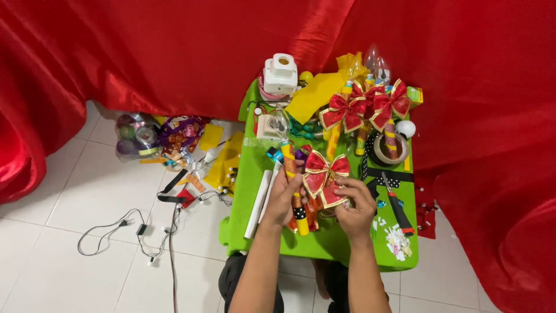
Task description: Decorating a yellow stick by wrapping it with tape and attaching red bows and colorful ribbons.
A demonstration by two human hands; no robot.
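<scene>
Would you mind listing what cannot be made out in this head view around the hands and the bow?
- Lower part of the red bow: covered by the right hand.
- Middle of the decorated stick: wrapped by the left hand, so the grip underneath is hidden.
- White scraps on the green table: too small to identify.
- Items in the floor pile: small and blurred.
- The person's legs: cut off by the bottom edge.

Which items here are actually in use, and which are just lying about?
In use:
left hand gripping a wrapped stick
right hand on a red bow

Lying about:
two more bows
tape roll
knife
paper scraps
white box
cable on the floor
</scene>
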